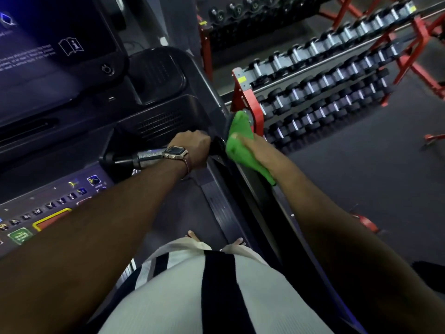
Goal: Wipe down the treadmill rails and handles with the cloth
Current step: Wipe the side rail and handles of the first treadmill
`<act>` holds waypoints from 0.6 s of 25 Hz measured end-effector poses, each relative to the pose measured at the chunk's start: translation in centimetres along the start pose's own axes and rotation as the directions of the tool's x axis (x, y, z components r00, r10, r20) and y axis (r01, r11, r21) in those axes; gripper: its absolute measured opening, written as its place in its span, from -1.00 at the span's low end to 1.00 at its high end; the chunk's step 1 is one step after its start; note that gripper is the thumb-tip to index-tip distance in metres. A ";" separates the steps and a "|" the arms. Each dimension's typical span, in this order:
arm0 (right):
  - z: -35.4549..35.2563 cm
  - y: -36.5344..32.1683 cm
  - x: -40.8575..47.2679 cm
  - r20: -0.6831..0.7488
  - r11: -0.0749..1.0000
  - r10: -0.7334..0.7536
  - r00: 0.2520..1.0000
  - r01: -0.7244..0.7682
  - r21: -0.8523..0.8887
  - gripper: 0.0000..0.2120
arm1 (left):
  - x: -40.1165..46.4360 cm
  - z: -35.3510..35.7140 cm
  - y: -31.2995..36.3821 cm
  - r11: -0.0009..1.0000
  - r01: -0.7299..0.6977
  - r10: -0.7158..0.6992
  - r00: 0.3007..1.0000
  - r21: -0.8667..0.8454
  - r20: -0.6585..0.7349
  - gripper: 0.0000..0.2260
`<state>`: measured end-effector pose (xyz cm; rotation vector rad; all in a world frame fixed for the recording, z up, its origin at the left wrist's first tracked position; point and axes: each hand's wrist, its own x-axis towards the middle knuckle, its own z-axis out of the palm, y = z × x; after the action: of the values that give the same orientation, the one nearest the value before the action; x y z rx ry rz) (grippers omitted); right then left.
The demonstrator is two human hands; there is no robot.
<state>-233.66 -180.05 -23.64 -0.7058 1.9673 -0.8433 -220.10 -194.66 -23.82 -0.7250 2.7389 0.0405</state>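
A bright green cloth (242, 145) is pressed onto the treadmill's dark right side rail (260, 201) by my right hand (252, 147), whose fingers are wrapped in the fabric. My left hand (192, 147), wearing a wristwatch, is closed around the inner handle (134, 159), a bar with a silver sensor section and black ends that sticks out from the console. The two hands are close together, with the handle's black tip between them. The rail runs from the console back toward my body.
The treadmill console (55, 44) with its lit screen and button panel (48, 213) fills the left. A red rack of dumbbells (313, 92) stands close on the right, beyond the rail. The treadmill deck and my bare feet (192, 236) are below.
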 end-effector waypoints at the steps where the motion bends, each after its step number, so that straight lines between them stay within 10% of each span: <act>1: 0.9 -0.4 0.0 -0.042 0.994 -0.044 0.998 0.040 -0.100 -0.21 | 0.1 0.1 -0.1 1.000 0.004 -0.005 1.000 -0.013 -0.010 -0.69; 4: 4.6 -3.3 0.3 -0.306 0.802 -0.230 0.924 0.002 -0.597 -0.11 | 0.0 0.4 0.2 0.999 0.029 -0.030 0.999 -0.043 -0.018 -0.72; 8: 5.9 -3.4 0.3 -0.114 0.494 -0.450 0.885 0.141 -0.858 -0.21 | -0.5 0.5 -0.1 0.995 0.076 -0.078 0.997 -0.069 -0.026 -0.71; 15: 3.4 -4.2 2.3 -0.204 0.776 -0.294 0.934 0.109 -0.621 -0.21 | -0.6 0.1 0.2 0.993 0.114 -0.114 0.993 -0.010 0.008 -0.62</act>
<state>-231.15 -185.31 -22.91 -1.2444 2.4962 -0.4372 -219.66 -194.16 -23.78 -0.8813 2.6865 0.0322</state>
